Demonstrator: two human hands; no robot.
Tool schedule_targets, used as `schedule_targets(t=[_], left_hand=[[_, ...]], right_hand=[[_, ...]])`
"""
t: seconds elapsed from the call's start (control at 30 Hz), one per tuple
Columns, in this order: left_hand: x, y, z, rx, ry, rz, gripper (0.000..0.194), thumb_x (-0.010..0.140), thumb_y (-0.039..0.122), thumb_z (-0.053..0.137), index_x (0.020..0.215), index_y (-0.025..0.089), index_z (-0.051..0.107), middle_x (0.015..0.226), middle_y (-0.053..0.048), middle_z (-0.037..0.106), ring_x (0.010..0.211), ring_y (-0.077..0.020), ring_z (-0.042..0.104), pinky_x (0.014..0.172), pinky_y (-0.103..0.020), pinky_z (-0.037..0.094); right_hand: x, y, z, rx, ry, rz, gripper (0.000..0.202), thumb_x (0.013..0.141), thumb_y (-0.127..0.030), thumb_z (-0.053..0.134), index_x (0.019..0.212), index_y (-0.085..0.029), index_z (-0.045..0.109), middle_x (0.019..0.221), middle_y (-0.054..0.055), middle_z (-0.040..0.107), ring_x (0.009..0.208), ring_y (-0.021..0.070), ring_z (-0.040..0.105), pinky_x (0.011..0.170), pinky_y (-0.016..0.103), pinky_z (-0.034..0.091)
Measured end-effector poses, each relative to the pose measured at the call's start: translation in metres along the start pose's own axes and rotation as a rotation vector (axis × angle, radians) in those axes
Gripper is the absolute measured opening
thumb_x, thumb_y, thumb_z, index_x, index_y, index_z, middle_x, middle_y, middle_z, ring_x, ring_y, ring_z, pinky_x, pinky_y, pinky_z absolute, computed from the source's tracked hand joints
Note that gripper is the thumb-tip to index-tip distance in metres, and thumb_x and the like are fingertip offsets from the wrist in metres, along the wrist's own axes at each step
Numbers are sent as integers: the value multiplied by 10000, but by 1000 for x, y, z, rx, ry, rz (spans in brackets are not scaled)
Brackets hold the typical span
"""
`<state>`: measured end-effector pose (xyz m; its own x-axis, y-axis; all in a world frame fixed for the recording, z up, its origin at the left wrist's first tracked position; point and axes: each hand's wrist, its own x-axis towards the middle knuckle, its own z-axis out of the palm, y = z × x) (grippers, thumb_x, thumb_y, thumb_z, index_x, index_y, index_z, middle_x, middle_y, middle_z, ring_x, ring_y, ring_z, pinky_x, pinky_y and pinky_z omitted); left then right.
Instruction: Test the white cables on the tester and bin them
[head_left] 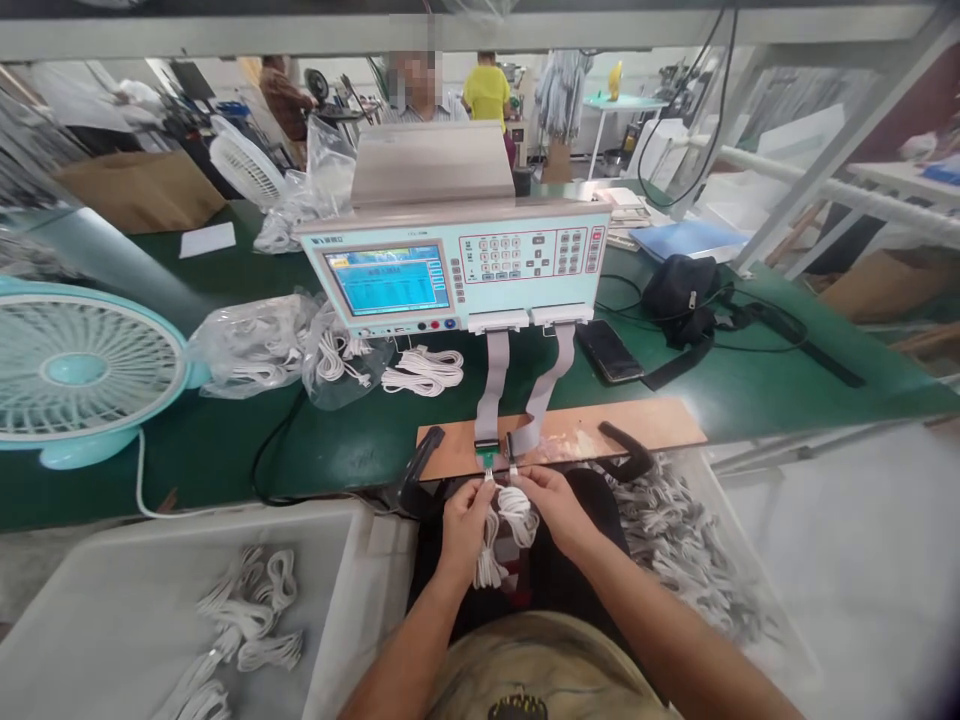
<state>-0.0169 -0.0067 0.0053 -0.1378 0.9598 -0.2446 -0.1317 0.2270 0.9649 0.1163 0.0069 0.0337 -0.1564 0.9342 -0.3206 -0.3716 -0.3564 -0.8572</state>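
At the table's front edge, my left hand (466, 515) pinches one connector of a coiled white cable (490, 562) against a small green board. Beside it, my right hand (553, 503) grips another white connector at the second socket. A wound bundle of white cable (518, 512) hangs between the two hands. Two grey ribbon cables (493, 385) run from the sockets up to a tester (457, 265) with a lit blue screen. The sockets lie on a brown board (645, 422). Fingertips partly hide both connectors.
A light-blue fan (75, 370) stands at the left. Bagged cables (259, 340) lie beside the tester, a phone (609, 352) and a black bag (679, 300) to its right. White bins (330, 590) with cable bundles flank my lap. Several people are in the background.
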Motion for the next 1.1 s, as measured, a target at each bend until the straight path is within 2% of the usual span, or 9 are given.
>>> schedule_targets(t=[0.33,0.5,0.63,0.73,0.83,0.93,1.03,1.1], left_hand=[[5,17,-12,38,-126,-82,334,679,464,671,624,139,615,459,35,536,385,-74,467,407,-160,345],[6,23,-9,32,-176,-108,364,660,500,664,634,143,597,419,39,510,337,-82,447,360,-161,301],[4,25,1,22,-161,-60,437,624,576,644,586,150,552,403,48,464,317,-85,408,346,-184,299],[5,18,6,-4,-134,0,483,593,626,638,570,153,539,444,45,454,366,-92,411,376,-204,330],[12,7,8,-38,-111,84,471,620,609,638,560,152,541,489,33,460,449,-102,424,445,-212,353],[16,2,7,-8,-61,153,432,666,555,634,547,151,538,525,18,477,520,-117,441,507,-217,360],[8,3,9,44,-4,166,401,686,528,622,564,151,560,550,6,507,555,-134,461,528,-222,367],[-4,4,12,71,-70,132,378,707,517,602,631,146,602,592,-5,548,588,-145,486,554,-226,390]], right_hand=[[3,6,-2,-52,41,-5,302,614,-401,754,709,-125,680,598,9,621,552,126,514,560,238,368],[2,8,0,-61,50,-20,320,623,-422,741,700,-121,660,569,0,597,506,112,475,519,231,341],[-1,6,4,-61,38,-65,346,593,-452,748,623,-130,624,512,-17,553,460,102,437,486,224,310],[0,8,4,-27,10,-79,372,571,-486,751,621,-141,621,516,-12,548,467,118,447,493,235,326],[6,13,0,-24,-7,-110,368,584,-496,739,628,-148,626,535,1,552,502,139,464,518,252,347],[11,16,0,-72,30,-161,357,594,-487,726,592,-153,601,525,-5,526,497,129,428,509,248,324],[3,20,3,-128,94,-186,360,591,-460,710,504,-173,511,468,-41,433,463,102,343,468,232,267],[-10,24,1,-162,117,-181,350,595,-415,694,474,-181,463,456,-53,392,469,97,323,461,224,250]])
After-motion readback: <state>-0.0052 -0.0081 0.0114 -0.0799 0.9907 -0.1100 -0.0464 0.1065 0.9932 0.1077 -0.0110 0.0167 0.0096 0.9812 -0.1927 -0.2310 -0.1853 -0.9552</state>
